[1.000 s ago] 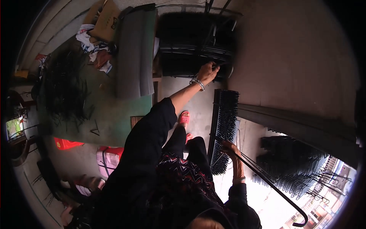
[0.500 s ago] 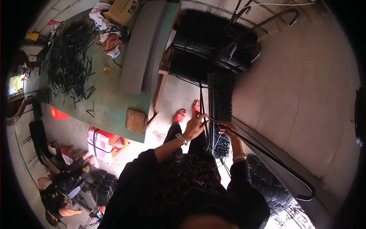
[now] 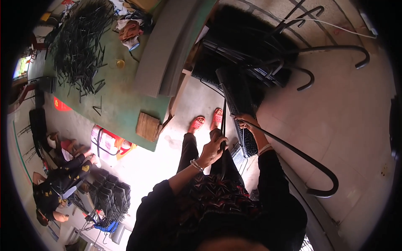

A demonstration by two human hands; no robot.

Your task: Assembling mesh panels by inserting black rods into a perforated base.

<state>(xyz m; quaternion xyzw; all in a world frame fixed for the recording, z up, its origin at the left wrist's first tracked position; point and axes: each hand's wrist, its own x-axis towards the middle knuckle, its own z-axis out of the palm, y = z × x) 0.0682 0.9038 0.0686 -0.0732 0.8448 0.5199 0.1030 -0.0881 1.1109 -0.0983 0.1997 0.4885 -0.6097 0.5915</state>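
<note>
In front of my legs, my left hand (image 3: 212,151) is closed around thin black rods (image 3: 224,121) that run upward from its fingers. My right hand (image 3: 248,121) grips a long black rod with a hooked end (image 3: 303,157), which slants down to the right over the wall. Under and beside that hand is a long black bristled panel (image 3: 234,85), tilted and reaching down past my wrist. Whether the right fingers also press on the panel is hidden.
A stack of black bristled pieces with hooked rods (image 3: 251,46) stands at the far wall. To the left, a green table (image 3: 121,100) bears a heap of black strips (image 3: 81,46), grey boards (image 3: 161,50) and a wooden block (image 3: 148,126). Another person (image 3: 58,192) sits at lower left.
My left hand has come down toward my lap, away from my right hand. The hooked rod has shifted slightly, and the bristled panel now tilts. My view has swung a little.
</note>
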